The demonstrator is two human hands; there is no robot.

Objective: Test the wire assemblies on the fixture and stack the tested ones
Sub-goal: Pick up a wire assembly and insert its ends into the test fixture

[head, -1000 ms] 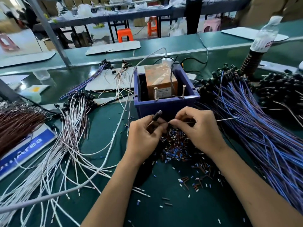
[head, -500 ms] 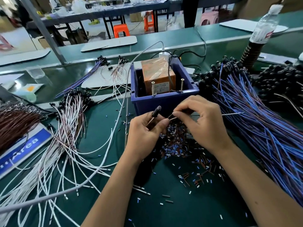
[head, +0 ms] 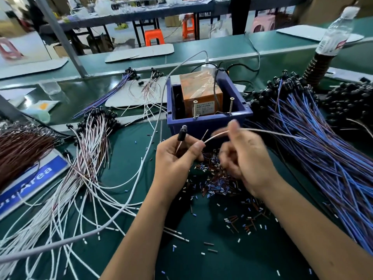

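Clutter I'm seeing around the green desk [head: 222, 263]

I'm looking at a clear plastic water bottle [head: 336, 33] standing upright at the far right, a blue sign [head: 30, 184] reading "Area" lying at the left edge, and a crumpled packet [head: 41, 110] sitting beyond it. Flat pale boards [head: 139, 54] are lying on the far desk, a slanted metal post [head: 60, 35] is rising at the left, and orange stools [head: 153, 37] are standing behind.

green bench [head: 201, 259] strewn with wire bundles [head: 333, 158], offcuts [head: 218, 184].
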